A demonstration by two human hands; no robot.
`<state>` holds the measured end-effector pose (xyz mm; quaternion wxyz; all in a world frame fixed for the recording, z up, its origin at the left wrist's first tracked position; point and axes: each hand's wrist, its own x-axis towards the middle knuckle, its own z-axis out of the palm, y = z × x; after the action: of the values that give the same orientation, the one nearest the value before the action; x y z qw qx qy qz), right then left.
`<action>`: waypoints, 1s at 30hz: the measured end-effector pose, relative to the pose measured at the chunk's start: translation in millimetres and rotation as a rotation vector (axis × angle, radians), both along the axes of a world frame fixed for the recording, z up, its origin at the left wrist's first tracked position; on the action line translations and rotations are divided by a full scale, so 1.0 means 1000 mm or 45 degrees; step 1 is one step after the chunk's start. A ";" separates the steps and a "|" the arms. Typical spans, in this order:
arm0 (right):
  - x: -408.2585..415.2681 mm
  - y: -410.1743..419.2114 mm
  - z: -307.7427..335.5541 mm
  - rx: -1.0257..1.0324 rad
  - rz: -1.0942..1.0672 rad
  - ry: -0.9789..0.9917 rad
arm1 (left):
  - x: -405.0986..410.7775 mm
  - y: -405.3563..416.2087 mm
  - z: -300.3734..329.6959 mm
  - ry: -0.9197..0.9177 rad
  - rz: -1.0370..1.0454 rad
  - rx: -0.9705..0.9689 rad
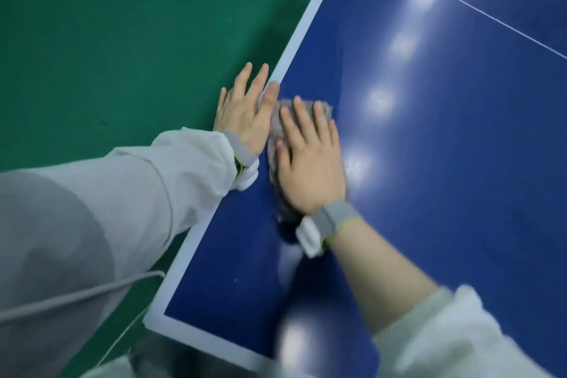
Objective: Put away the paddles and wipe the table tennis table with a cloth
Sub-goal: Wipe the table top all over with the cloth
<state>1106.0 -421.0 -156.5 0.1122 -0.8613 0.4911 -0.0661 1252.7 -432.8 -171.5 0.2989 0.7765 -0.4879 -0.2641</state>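
The blue table tennis table (445,163) fills the right side, with a white border line along its left edge. A grey cloth (277,126) lies flat on the table near that edge. My right hand (310,159) presses flat on the cloth with fingers spread. My left hand (245,110) rests flat at the table's left edge, fingers apart, thumb on the white border, right beside the cloth. It holds nothing. No paddles are in view.
Green floor (122,55) lies to the left of the table. The table's near corner (153,322) is at the bottom centre. A thin white centre line (491,17) crosses the table's far part. Ceiling lights reflect on the surface.
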 end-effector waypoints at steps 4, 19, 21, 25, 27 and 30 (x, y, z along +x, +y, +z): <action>-0.013 0.139 0.008 0.015 -0.012 -0.006 | -0.002 0.011 0.013 0.028 -0.014 -0.020; -0.029 0.100 -0.005 0.012 -0.248 0.037 | -0.025 -0.016 0.016 -0.247 -0.232 0.086; -0.031 0.055 -0.005 0.004 -0.185 0.056 | -0.031 -0.028 0.017 -0.270 -0.190 0.086; -0.026 -0.071 -0.002 0.066 -0.032 -0.015 | -0.034 -0.082 0.021 -0.225 -0.070 0.073; -0.017 -0.140 0.000 0.114 0.023 -0.028 | -0.035 -0.104 0.021 -0.198 0.008 0.094; 0.004 -0.223 0.002 0.048 0.090 -0.038 | -0.042 -0.112 0.014 -0.317 0.069 0.128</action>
<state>1109.9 -643.6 -154.4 0.1377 -0.8748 0.4599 -0.0657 1211.2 -544.7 -157.0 0.2038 0.8302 -0.4861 -0.1815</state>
